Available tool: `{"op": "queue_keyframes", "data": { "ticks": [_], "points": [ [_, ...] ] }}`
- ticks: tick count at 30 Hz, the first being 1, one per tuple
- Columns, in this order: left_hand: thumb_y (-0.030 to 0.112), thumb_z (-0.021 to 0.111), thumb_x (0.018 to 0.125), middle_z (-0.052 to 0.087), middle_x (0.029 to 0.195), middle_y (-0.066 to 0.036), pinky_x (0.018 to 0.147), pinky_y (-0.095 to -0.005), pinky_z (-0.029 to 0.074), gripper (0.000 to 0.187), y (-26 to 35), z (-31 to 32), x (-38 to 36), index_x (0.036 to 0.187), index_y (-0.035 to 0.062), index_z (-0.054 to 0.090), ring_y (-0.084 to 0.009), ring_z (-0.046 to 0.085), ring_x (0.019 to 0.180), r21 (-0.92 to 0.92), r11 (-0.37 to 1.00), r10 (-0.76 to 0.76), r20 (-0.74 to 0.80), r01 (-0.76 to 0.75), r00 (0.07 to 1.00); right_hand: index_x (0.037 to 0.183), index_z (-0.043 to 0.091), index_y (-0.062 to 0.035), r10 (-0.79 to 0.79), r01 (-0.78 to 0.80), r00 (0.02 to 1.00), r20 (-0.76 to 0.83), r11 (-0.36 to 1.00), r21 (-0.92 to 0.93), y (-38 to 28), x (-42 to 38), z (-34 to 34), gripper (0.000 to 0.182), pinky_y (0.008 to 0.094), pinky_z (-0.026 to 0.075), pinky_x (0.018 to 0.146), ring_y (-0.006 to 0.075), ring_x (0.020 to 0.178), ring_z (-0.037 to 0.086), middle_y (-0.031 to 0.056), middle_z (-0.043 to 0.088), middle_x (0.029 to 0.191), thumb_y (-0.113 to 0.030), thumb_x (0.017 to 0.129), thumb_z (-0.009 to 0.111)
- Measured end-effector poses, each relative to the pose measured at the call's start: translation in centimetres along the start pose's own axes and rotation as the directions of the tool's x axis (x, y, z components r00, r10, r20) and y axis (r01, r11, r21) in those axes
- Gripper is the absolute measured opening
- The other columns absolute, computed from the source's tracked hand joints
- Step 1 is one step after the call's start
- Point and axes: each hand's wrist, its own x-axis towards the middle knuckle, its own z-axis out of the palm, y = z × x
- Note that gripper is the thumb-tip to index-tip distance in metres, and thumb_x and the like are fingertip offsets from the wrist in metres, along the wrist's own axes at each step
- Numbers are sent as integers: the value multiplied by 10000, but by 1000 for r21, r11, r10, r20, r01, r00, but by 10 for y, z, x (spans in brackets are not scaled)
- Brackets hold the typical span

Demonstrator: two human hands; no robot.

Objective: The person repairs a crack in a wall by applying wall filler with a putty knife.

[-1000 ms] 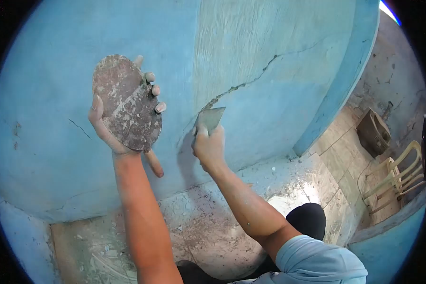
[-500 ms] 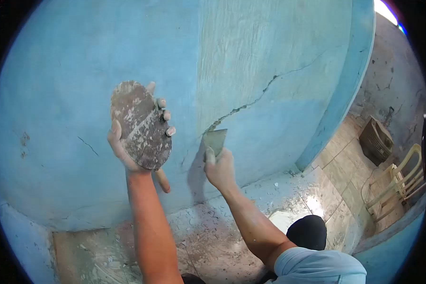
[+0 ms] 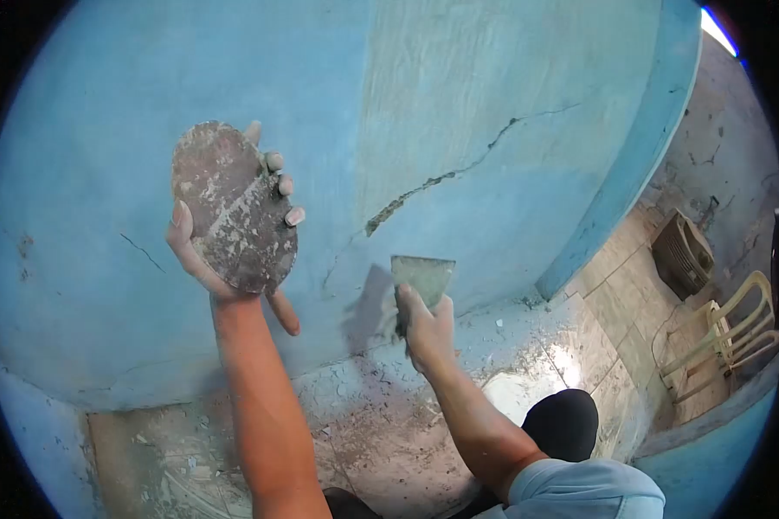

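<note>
My left hand point(image 3: 201, 270) grips a flat, dark oval board point(image 3: 234, 208) smeared with pale residue, its thumb over one edge and its fingertips curled over the other. Below the board a wooden handle point(image 3: 284, 313) sticks out; where it joins is hidden. In my right hand point(image 3: 428, 330) is a putty knife point(image 3: 424, 275), its wide blade pointing up and held apart from the crack. On the blue wall point(image 3: 260, 69), a jagged crack point(image 3: 437, 182) slants up to the right, widest at its lower left end. Both hands look dusty.
Debris and pale dust lie on the tiled floor point(image 3: 363, 441) along the wall base. At the right are a dark ribbed container point(image 3: 682, 255) and a cream plastic chair point(image 3: 736, 329). A thin crack point(image 3: 143, 252) marks the wall at left.
My right hand has drawn the putty knife down and to the right, away from the crack's lower end. The board in my left hand sits slightly higher and further left in view.
</note>
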Motion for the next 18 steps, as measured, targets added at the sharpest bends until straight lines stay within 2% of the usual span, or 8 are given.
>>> {"op": "queue_keyframes", "data": {
  "ticks": [1,4,16,18],
  "points": [
    [563,656,918,566,1307,-301,751,-498,587,1096,0,1,2,1651,-112,198,-382,648,1074,4,1000,-1,4,1,1000,941,690,-12,5,-2,1000,-25,993,115,-4,5,9,195,285,393,412,124,476,555,80,718,771,-140,1066,613],
    [582,641,917,571,1310,-284,744,-494,582,1095,-4,5,3,1647,-112,212,-373,646,1064,22,1000,-10,1,10,1000,936,721,15,35,-49,997,70,977,206,-6,21,24,272,332,460,442,167,520,641,118,763,802,-147,1084,560],
    [599,654,892,581,1289,-260,723,-478,566,1107,1,10,1,1643,-102,241,-357,647,1046,84,996,-16,-24,18,1000,861,737,41,43,-43,999,3,969,242,6,33,51,359,341,463,447,184,481,610,131,735,736,-170,1080,546],
    [603,655,890,581,1288,-262,725,-480,567,1110,2,8,1,1642,-101,242,-356,648,1047,78,997,-22,-16,23,1000,927,668,10,-57,59,998,-13,967,247,10,29,54,242,324,385,372,178,448,563,134,729,778,-152,1075,568]
  ]
}}
